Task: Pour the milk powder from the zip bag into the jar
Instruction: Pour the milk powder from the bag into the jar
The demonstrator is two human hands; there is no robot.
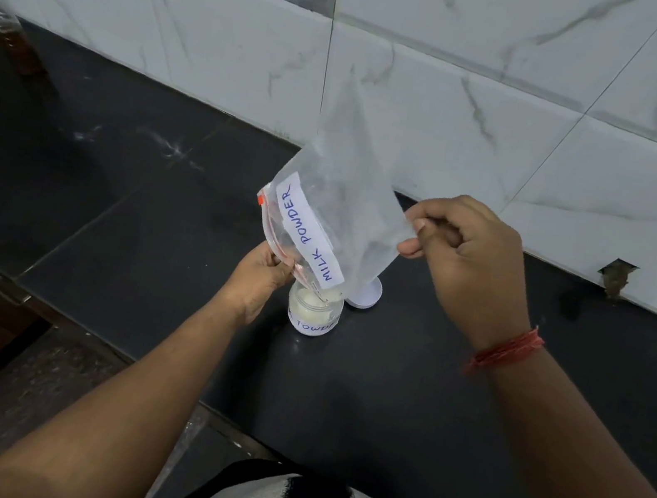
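A clear zip bag with a white "MILK POWDER" label is tipped mouth-down over a small clear jar on the dark counter. White powder lies in the jar, and a little shows at the bag's mouth. My left hand grips the bag's zip edge right beside the jar's opening. My right hand pinches the bag's raised bottom corner, up and to the right. The jar's white lid lies flat just behind the jar on the right.
The dark stone counter ends at a marble-tiled wall behind. A plastic bottle with brown liquid stands at the far left. The counter's front edge steps down at lower left.
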